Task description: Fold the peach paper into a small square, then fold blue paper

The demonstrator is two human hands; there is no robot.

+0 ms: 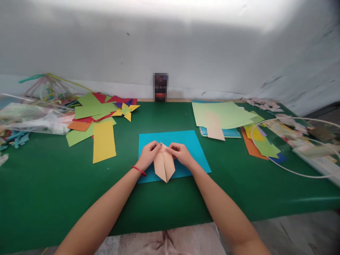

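Observation:
A folded sheet of peach paper (164, 166) lies over the blue sheet (195, 152), its pointed end towards me and a crease or seam running down its middle. My left hand (149, 153) pinches its far left edge, the thumb near the top tip. Opposite, my right hand (181, 154) grips the far right edge between thumb and fingers. The fingertips partly cover the upper folds. A red cord circles my left wrist.
Green, red, orange and yellow paper (104, 141) lies at the left beside a yellow paper star (125, 111). Pale green sheets (220, 115) and a peach strip (215, 127) are at the back right. A white hoop (278, 168) stretches over coloured scraps at the right.

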